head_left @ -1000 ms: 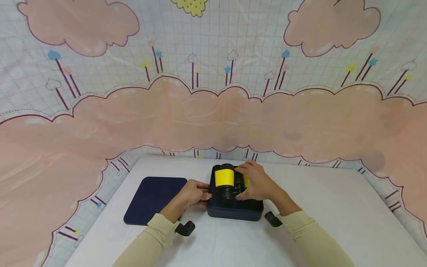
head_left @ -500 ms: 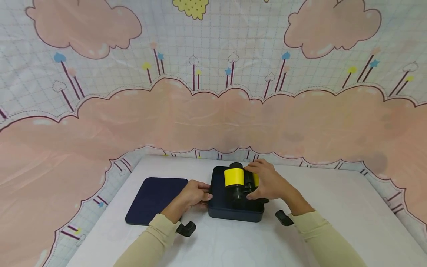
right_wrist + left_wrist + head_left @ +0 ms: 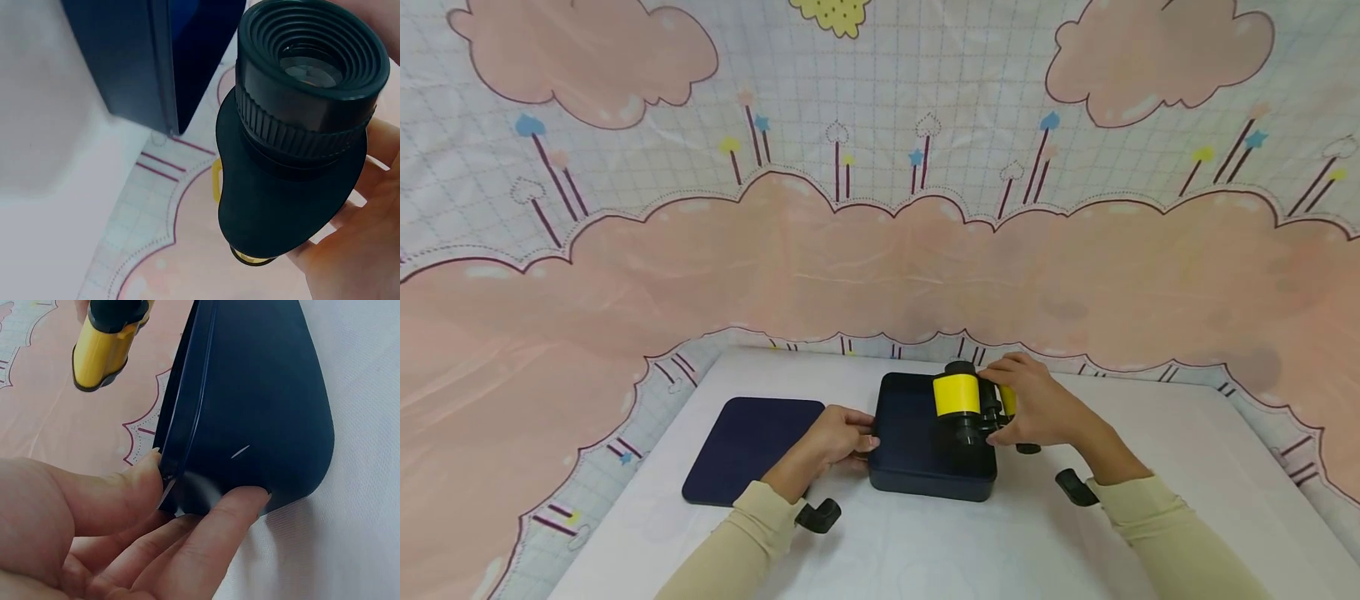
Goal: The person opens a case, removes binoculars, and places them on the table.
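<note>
Yellow-and-black binoculars [image 3: 957,395] are held by my right hand [image 3: 1045,404] over the right part of a dark blue box [image 3: 928,487]. The right hand grips them from the right side, and the right wrist view shows a black ribbed eyepiece [image 3: 306,119] close up. At the box's left wall, my left hand [image 3: 833,437] holds the edge. Its thumb [image 3: 125,494] is at the rim and its fingers are against the outer side, as the left wrist view shows. The box has no lid on, and its interior is partly hidden behind the binoculars.
A flat dark blue lid [image 3: 748,450] lies left of the box, partly beneath the left forearm in view. Both stand on a white table [image 3: 917,550]. A patterned cloth backdrop [image 3: 880,267] rises behind the table's far edge.
My right hand has carried the binoculars to the right, from over the box's middle toward its right edge. My left hand and the box stay nearly where they were.
</note>
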`<action>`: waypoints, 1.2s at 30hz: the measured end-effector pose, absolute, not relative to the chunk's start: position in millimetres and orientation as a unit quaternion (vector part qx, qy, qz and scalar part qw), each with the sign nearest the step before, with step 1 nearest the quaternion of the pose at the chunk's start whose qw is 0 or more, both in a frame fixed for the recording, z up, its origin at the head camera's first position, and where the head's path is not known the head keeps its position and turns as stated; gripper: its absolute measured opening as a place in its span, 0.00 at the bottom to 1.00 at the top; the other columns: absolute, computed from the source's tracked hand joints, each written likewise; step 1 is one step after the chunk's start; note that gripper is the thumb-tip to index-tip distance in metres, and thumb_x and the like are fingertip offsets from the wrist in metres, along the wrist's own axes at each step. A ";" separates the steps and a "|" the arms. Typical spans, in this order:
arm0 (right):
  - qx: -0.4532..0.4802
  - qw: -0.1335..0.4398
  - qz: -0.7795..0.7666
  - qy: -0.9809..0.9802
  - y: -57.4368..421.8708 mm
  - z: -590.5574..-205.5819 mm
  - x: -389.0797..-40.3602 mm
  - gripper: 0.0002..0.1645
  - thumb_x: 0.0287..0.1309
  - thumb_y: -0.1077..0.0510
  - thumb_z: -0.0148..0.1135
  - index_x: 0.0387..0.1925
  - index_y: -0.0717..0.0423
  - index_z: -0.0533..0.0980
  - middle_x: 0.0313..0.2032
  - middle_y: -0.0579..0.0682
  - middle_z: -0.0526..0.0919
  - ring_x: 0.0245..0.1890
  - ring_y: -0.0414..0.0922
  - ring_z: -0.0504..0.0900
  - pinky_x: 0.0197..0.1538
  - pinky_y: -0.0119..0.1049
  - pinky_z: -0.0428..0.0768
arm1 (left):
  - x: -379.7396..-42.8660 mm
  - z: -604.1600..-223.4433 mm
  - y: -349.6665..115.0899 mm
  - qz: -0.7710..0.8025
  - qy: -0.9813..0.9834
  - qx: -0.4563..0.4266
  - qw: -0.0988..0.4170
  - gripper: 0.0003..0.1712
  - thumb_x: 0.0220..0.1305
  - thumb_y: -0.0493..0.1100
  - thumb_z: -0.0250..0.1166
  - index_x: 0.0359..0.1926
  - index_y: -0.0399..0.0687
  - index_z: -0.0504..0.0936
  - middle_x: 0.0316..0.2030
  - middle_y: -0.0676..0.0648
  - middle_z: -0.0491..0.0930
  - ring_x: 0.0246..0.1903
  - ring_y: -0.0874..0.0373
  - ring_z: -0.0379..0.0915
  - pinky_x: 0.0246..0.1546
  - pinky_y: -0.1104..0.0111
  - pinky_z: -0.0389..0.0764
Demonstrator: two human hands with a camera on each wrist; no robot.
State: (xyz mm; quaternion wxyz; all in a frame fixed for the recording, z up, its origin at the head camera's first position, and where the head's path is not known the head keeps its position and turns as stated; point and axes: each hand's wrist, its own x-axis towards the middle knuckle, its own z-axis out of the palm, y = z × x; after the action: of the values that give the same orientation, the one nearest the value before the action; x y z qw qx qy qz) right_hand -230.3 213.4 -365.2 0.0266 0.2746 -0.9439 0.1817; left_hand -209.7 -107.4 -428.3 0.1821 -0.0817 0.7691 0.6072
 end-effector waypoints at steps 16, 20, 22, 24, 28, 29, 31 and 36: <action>0.256 0.040 0.167 -0.951 244.0 -359.6 -227.1 0.54 0.36 0.46 0.85 0.67 0.60 0.76 0.66 0.62 0.79 0.72 0.68 0.65 0.67 0.77 0.68 | -208.9 -428.2 -109.2 0.600 0.775 -0.088 0.177 0.28 0.63 0.25 0.69 0.65 0.30 0.78 0.61 0.31 0.82 0.43 0.52 0.86 0.42 0.54 0.91; 0.251 0.043 0.162 -0.953 252.8 -361.4 -225.9 0.54 0.36 0.45 0.86 0.67 0.60 0.76 0.66 0.62 0.79 0.71 0.68 0.66 0.67 0.76 0.69 | -209.2 -430.7 -108.8 0.604 0.772 -0.085 0.177 0.28 0.62 0.25 0.69 0.64 0.29 0.78 0.61 0.30 0.82 0.42 0.52 0.86 0.41 0.54 0.91; 0.249 0.043 0.161 -0.954 256.9 -361.2 -225.9 0.54 0.36 0.45 0.86 0.67 0.60 0.76 0.66 0.62 0.78 0.71 0.68 0.66 0.67 0.76 0.69 | -209.9 -431.3 -108.5 0.607 0.770 -0.083 0.175 0.28 0.62 0.24 0.69 0.64 0.29 0.78 0.61 0.29 0.81 0.43 0.51 0.86 0.41 0.53 0.91; 0.248 0.044 0.162 -0.954 260.5 -360.6 -225.8 0.55 0.36 0.45 0.86 0.67 0.60 0.76 0.67 0.62 0.78 0.71 0.68 0.66 0.66 0.76 0.69 | -209.6 -430.6 -108.6 0.608 0.770 -0.083 0.174 0.28 0.62 0.24 0.69 0.64 0.29 0.78 0.62 0.29 0.81 0.43 0.51 0.85 0.41 0.54 0.91; 0.247 0.044 0.167 -0.954 267.9 -359.9 -223.4 0.55 0.36 0.44 0.86 0.67 0.60 0.76 0.67 0.63 0.78 0.70 0.67 0.67 0.65 0.75 0.72 | -206.4 -428.9 -108.6 0.600 0.775 -0.087 0.178 0.28 0.63 0.25 0.69 0.64 0.29 0.78 0.61 0.29 0.81 0.42 0.53 0.85 0.41 0.55 0.91; 0.245 0.045 0.167 -0.954 269.5 -359.9 -222.7 0.55 0.36 0.44 0.86 0.67 0.60 0.76 0.67 0.62 0.78 0.70 0.66 0.67 0.65 0.74 0.73 | -205.3 -428.5 -108.6 0.599 0.775 -0.088 0.179 0.28 0.63 0.25 0.69 0.64 0.29 0.78 0.62 0.29 0.81 0.42 0.53 0.85 0.41 0.55 0.91; 0.242 0.045 0.168 -0.955 273.1 -359.3 -221.3 0.55 0.35 0.45 0.86 0.67 0.60 0.76 0.67 0.63 0.77 0.69 0.65 0.67 0.63 0.74 0.74 | -204.1 -428.0 -108.6 0.599 0.775 -0.089 0.179 0.28 0.63 0.25 0.69 0.64 0.29 0.78 0.61 0.29 0.81 0.42 0.53 0.85 0.41 0.54 0.91; 0.231 0.045 0.170 -0.957 281.9 -354.5 -219.8 0.55 0.36 0.45 0.87 0.67 0.61 0.76 0.67 0.64 0.77 0.68 0.65 0.68 0.62 0.73 0.76 | -205.3 -426.6 -107.8 0.604 0.772 -0.084 0.177 0.28 0.62 0.24 0.69 0.64 0.28 0.78 0.60 0.29 0.82 0.41 0.53 0.85 0.41 0.54 0.91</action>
State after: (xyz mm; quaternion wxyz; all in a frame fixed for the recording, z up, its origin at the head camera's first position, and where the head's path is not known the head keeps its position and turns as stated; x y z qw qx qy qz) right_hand -219.8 281.9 -354.5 0.0449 0.2307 -0.9570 0.1703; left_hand -205.3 -107.8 -426.6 0.1768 -0.0843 0.7723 0.6043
